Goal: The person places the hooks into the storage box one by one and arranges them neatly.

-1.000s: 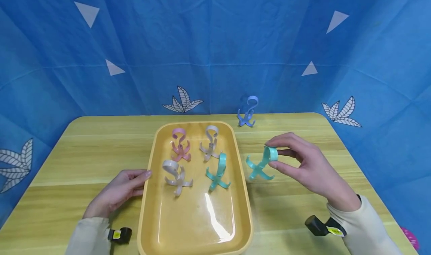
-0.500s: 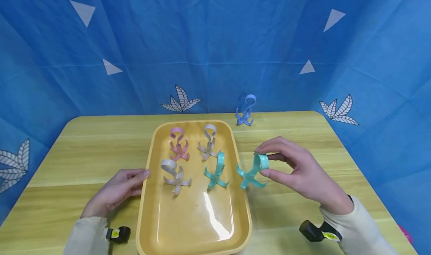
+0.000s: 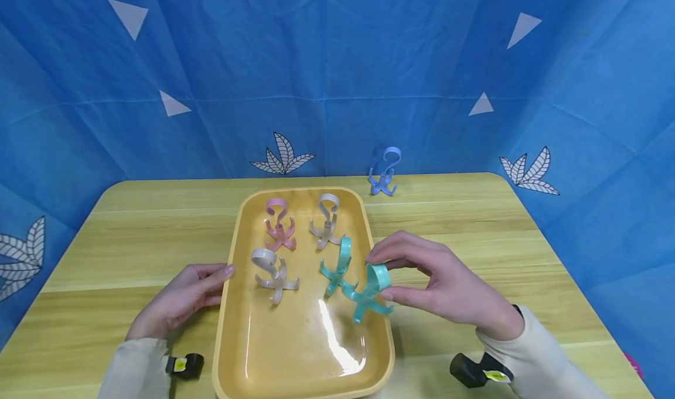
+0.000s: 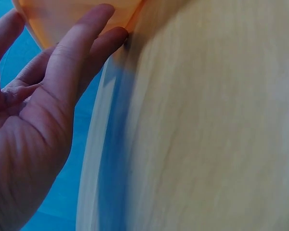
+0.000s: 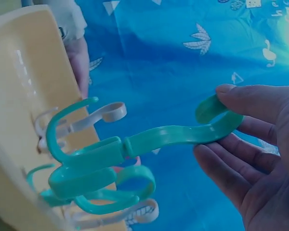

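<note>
The green hook (image 3: 365, 298) is over the tray's (image 3: 295, 352) right side, its curl pinched by the right grip (image 3: 432, 276); whether it touches anything below is unclear. Likely light, stiff and smooth, it seems best taken by that curl. The tray, its edge held by the left grip (image 3: 184, 299), contains another green hook (image 3: 336, 278), a pink hook (image 3: 280, 236) and two grey hooks (image 3: 276, 283).

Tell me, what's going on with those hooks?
A person's right hand pinches a turquoise pronged hook over the yellow tray, while the left hand holds the tray's left edge. In the tray are a pink hook, two pale grey hooks and another turquoise hook. A blue hook stands at the table's back edge.
</note>
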Tool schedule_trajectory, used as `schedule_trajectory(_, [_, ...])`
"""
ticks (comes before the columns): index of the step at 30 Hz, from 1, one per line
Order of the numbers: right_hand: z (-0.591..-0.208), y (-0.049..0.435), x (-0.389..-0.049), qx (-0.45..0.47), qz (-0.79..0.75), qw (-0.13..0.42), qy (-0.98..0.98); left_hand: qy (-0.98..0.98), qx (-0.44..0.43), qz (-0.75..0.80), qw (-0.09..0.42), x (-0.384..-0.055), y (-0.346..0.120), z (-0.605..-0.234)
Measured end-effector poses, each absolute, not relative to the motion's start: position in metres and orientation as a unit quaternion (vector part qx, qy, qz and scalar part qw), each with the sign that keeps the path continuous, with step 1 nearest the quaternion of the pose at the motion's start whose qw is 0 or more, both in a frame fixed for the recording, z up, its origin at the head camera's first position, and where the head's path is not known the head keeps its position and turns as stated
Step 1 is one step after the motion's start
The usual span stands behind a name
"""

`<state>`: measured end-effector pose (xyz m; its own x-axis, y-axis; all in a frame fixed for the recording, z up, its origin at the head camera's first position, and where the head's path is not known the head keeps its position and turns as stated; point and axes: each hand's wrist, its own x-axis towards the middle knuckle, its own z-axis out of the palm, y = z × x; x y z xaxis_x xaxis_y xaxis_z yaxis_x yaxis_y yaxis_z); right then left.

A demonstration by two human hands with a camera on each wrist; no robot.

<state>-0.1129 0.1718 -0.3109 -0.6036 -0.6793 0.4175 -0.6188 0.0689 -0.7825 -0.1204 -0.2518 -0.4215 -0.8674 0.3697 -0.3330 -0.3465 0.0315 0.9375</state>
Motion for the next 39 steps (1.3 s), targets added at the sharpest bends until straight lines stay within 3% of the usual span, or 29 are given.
schedule_trajectory(9, [-0.311, 0.147, -0.116, -0.469, -0.51, 0.065, 0.718, 0.668, 0.02, 0.695, 0.265, -0.123, -0.252, -0.423])
schedule_trajectory(26, [-0.328, 0.075, -0.125, -0.493, -0.483, 0.229, 0.687, 0.677, 0.02, 0.69, 0.257, -0.124, -0.253, -0.424])
schedule_trajectory(39, [-0.335, 0.048, -0.126, -0.532, -0.392, 0.222, 0.717, 0.69, 0.031, 0.673, 0.263, -0.125, -0.254, -0.424])
